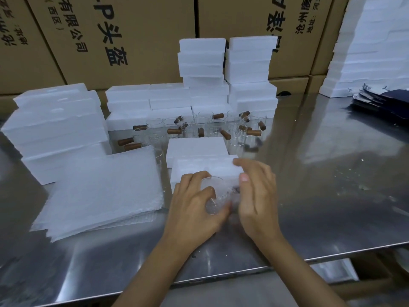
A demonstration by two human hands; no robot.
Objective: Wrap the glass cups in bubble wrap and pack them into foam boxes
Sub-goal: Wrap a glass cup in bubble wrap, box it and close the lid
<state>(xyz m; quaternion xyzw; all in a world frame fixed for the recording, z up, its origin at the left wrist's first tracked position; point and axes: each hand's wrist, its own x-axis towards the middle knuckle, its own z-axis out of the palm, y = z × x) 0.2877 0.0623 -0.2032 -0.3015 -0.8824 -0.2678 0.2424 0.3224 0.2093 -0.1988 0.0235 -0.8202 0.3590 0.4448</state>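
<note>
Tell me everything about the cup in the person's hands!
The glass cup is clear and see-through, lying tilted with its round rim facing up and away. Crinkly bubble wrap covers its right side. The left hand grips it; the right hand presses the wrap on. It is just above the shiny metal table, before a white foam box.

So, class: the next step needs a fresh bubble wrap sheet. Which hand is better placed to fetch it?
Left. The bubble wrap stack lies beside the left hand, on its side; the right hand would cross over.
</note>
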